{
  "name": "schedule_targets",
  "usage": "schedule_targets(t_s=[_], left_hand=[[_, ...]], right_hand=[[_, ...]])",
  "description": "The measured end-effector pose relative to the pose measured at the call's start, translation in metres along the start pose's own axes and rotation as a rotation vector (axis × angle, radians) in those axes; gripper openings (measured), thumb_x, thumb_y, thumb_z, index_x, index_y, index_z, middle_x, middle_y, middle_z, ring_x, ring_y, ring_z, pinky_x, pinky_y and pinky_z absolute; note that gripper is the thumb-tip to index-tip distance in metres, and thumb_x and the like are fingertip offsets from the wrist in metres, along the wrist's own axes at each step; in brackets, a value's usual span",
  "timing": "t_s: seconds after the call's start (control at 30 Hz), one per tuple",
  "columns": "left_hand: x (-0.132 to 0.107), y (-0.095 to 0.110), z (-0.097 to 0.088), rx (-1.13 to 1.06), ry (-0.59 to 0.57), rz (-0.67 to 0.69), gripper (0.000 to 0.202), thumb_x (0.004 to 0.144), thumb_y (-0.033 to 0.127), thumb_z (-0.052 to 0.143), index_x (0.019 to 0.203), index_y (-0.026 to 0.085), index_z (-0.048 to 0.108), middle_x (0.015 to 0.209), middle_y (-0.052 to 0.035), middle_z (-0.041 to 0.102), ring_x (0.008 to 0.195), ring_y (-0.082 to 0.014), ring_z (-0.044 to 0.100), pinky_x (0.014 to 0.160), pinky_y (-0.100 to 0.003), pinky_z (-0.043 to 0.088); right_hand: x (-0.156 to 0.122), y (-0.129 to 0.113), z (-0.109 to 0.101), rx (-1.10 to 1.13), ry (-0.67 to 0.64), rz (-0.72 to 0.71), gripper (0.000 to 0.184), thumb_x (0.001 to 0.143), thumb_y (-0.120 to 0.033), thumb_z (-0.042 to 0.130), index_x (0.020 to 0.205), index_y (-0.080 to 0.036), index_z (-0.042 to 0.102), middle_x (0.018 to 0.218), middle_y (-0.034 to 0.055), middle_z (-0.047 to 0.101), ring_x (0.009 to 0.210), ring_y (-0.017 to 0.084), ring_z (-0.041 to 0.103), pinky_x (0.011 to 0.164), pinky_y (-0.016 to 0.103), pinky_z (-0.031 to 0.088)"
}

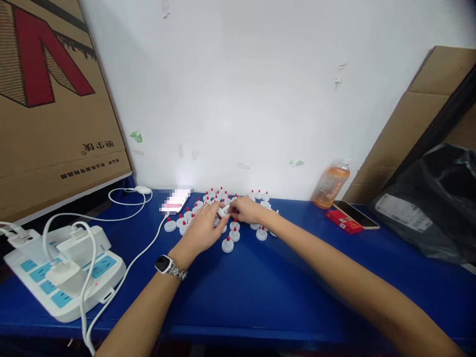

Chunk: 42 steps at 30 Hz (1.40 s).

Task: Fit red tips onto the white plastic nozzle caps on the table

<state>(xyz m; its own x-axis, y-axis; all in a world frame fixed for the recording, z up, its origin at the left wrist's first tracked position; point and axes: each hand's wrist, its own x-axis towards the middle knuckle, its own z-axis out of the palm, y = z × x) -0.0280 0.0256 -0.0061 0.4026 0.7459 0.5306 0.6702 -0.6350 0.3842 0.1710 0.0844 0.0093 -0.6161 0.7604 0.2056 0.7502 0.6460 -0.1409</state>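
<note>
Many white round bottle caps with red-tipped nozzles (pixel 227 244) stand in a cluster on the blue table (pixel 238 297). Above the cluster's middle, my left hand (pixel 203 227) has its fingers closed round a white cap (pixel 223 212) turned on its side. Opposite it, my right hand (pixel 246 209) reaches in from the right with fingertips pinched at that same cap. Whether the right fingers also hold a small part is hidden. Loose caps (pixel 262 234) lie just in front of and beside both hands. A watch (pixel 163 264) is on my left wrist.
At left sit a white power strip (pixel 67 297) with plugs and cables, and a lit phone (pixel 177 200). To the right are an orange drink bottle (pixel 330 184), a red packet (pixel 344 221), another phone (pixel 357 215) and a black plastic bag (pixel 427 198). A white wall (pixel 238 99) rises behind.
</note>
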Motion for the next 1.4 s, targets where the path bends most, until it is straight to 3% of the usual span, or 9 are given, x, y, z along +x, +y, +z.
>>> schedule_targets(t_s=[0.23, 0.4, 0.63, 0.8, 0.97, 1.07, 1.17, 1.27, 1.4], left_hand=[[0.0, 0.005, 0.001, -0.015, 0.001, 0.007, 0.034, 0.097, 0.046, 0.043, 0.117, 0.021, 0.055, 0.1, -0.0087, 0.066, 0.092, -0.0266, 0.063, 0.085, -0.044, 0.049], [-0.001, 0.007, 0.002, 0.001, -0.023, -0.009, 0.033, 0.097, 0.046, 0.045, 0.115, 0.021, 0.055, 0.099, -0.0084, 0.066, 0.09, -0.0261, 0.062, 0.086, -0.045, 0.048], [-0.001, 0.011, 0.004, -0.005, -0.056, -0.006, 0.032, 0.096, 0.045, 0.045, 0.116, 0.022, 0.056, 0.098, -0.0071, 0.063, 0.089, -0.025, 0.063, 0.086, -0.044, 0.049], [-0.002, 0.009, 0.007, -0.012, -0.085, -0.003, 0.032, 0.096, 0.045, 0.045, 0.116, 0.022, 0.055, 0.101, -0.0083, 0.063, 0.09, -0.025, 0.062, 0.084, -0.043, 0.05], [-0.002, 0.009, 0.005, -0.021, -0.096, -0.01, 0.031, 0.096, 0.044, 0.045, 0.116, 0.022, 0.055, 0.104, -0.0088, 0.063, 0.095, -0.0255, 0.062, 0.086, -0.043, 0.049], [-0.002, 0.011, 0.004, -0.016, -0.102, -0.022, 0.032, 0.097, 0.044, 0.044, 0.117, 0.022, 0.055, 0.102, -0.0079, 0.063, 0.092, -0.025, 0.062, 0.086, -0.043, 0.049], [-0.002, 0.014, 0.005, -0.013, -0.099, -0.006, 0.03, 0.097, 0.043, 0.044, 0.117, 0.022, 0.054, 0.098, -0.0065, 0.063, 0.093, -0.0253, 0.062, 0.088, -0.044, 0.047], [-0.002, 0.017, 0.007, -0.022, -0.107, 0.017, 0.03, 0.097, 0.041, 0.045, 0.118, 0.022, 0.053, 0.098, -0.0063, 0.063, 0.094, -0.0253, 0.061, 0.088, -0.044, 0.047], [-0.003, 0.02, 0.008, -0.025, -0.108, 0.021, 0.031, 0.097, 0.041, 0.046, 0.12, 0.021, 0.053, 0.097, -0.0063, 0.063, 0.091, -0.0248, 0.061, 0.087, -0.043, 0.047]], right_hand=[[-0.024, 0.007, -0.002, 0.262, 0.172, 0.08, 0.013, 0.087, -0.015, 0.057, 0.092, -0.016, 0.069, 0.083, 0.0032, 0.07, 0.073, 0.014, 0.06, 0.07, 0.025, 0.04], [-0.034, 0.009, -0.008, 0.082, 0.228, 0.125, 0.012, 0.09, -0.022, 0.058, 0.089, -0.018, 0.07, 0.095, 0.0062, 0.071, 0.094, 0.021, 0.059, 0.089, 0.035, 0.034], [-0.044, 0.008, -0.02, -0.082, 0.09, 0.159, 0.016, 0.086, -0.034, 0.064, 0.09, -0.021, 0.073, 0.097, 0.0093, 0.07, 0.101, 0.027, 0.054, 0.089, 0.04, 0.029], [-0.027, 0.006, -0.012, -0.163, -0.019, 0.248, 0.012, 0.083, -0.025, 0.065, 0.082, -0.018, 0.075, 0.081, 0.0106, 0.072, 0.098, 0.029, 0.057, 0.091, 0.041, 0.029], [-0.019, 0.005, -0.011, -0.177, -0.022, 0.24, 0.012, 0.081, -0.02, 0.063, 0.071, -0.017, 0.07, 0.078, 0.0103, 0.071, 0.095, 0.027, 0.06, 0.093, 0.042, 0.03], [-0.026, 0.002, -0.011, 0.037, 0.113, 0.24, 0.006, 0.077, -0.02, 0.064, 0.072, -0.017, 0.067, 0.077, 0.0067, 0.071, 0.086, 0.023, 0.061, 0.085, 0.036, 0.039], [-0.036, -0.007, -0.006, 0.524, 0.357, 0.288, 0.008, 0.076, -0.025, 0.064, 0.075, -0.018, 0.064, 0.074, 0.0031, 0.069, 0.069, 0.017, 0.06, 0.068, 0.029, 0.044], [-0.043, -0.021, 0.003, 0.942, 0.584, 0.275, 0.018, 0.075, -0.034, 0.069, 0.081, -0.018, 0.064, 0.074, 0.0018, 0.068, 0.069, 0.016, 0.062, 0.067, 0.028, 0.048], [-0.046, -0.042, 0.013, 1.139, 0.727, 0.298, 0.025, 0.071, -0.039, 0.076, 0.083, -0.018, 0.067, 0.074, 0.0019, 0.069, 0.068, 0.015, 0.062, 0.067, 0.029, 0.05]])
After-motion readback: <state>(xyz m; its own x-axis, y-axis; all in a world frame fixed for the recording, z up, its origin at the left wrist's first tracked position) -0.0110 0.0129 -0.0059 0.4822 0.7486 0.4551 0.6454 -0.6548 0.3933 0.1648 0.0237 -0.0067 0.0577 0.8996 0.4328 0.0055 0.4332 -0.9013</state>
